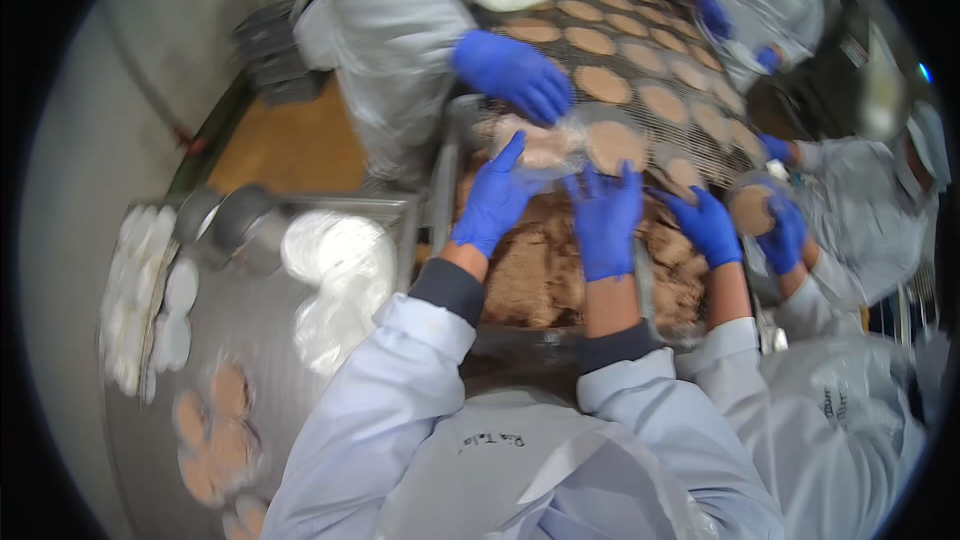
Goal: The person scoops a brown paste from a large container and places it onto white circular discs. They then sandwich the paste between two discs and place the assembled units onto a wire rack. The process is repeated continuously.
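My left hand (pixel 494 202), in a blue glove, has the edge of a clear plastic film (pixel 572 136) between its thumb and fingers. A pale pinkish flat patty (pixel 538 146) lies in that film, blurred. Close by on the right, my right hand (pixel 606 223), also blue-gloved, is open with fingers spread, near the film's lower edge and just below a round patty (pixel 616 146) on the mesh belt (pixel 640 130). Brown ground mass (pixel 535 275) fills the trough under both hands. A co-worker's gloved hand (pixel 515 75) reaches over the film from the far side.
On the right, a co-worker's hands (pixel 708 228) handle round patties. Others stand along the belt's far end. At left, a steel table (pixel 250 320) bears wrapped patties (pixel 222 435), stacked clear discs (pixel 340 250) and white pads (pixel 140 290). Grey crates (pixel 275 50) stand by the wall.
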Action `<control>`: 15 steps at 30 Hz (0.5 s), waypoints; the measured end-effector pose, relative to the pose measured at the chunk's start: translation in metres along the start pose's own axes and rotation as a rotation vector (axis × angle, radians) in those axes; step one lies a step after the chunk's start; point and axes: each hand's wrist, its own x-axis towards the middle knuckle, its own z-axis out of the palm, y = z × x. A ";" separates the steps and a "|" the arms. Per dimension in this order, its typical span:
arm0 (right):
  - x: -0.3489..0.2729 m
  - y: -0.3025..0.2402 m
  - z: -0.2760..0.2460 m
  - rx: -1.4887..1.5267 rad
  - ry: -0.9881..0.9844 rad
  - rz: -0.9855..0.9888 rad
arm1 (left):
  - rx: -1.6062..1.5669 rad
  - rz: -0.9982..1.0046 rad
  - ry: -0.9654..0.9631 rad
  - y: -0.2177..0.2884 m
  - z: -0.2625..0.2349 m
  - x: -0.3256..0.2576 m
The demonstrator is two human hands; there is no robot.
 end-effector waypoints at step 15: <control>0.004 -0.010 -0.053 0.094 0.029 0.126 | 0.226 0.241 0.287 -0.005 -0.020 -0.055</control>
